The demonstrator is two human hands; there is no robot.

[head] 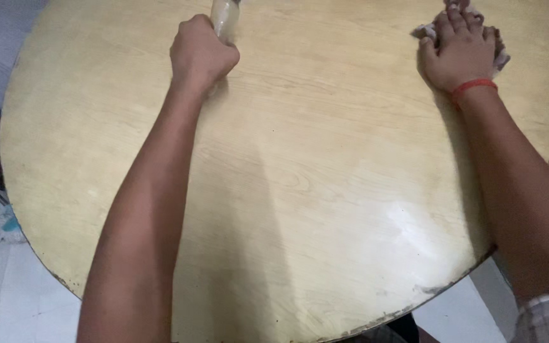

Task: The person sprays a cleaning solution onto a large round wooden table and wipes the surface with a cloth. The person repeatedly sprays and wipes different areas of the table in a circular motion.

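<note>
A crumpled whitish cloth [495, 56] lies at the far right of the round wooden desk [300, 209], pinned flat under the right hand [459, 54], whose fingers spread over it. It looks soft, light and limp, so it likely bunches easily and is best held by pressing the palm on its middle. At the far edge near the centre, the left hand [201, 54] is closed in a fist around a pale translucent bottle [223, 18]. Only its lower part shows; it seems light, smooth plastic, possibly slippery, and gripping its body suits it.
</note>
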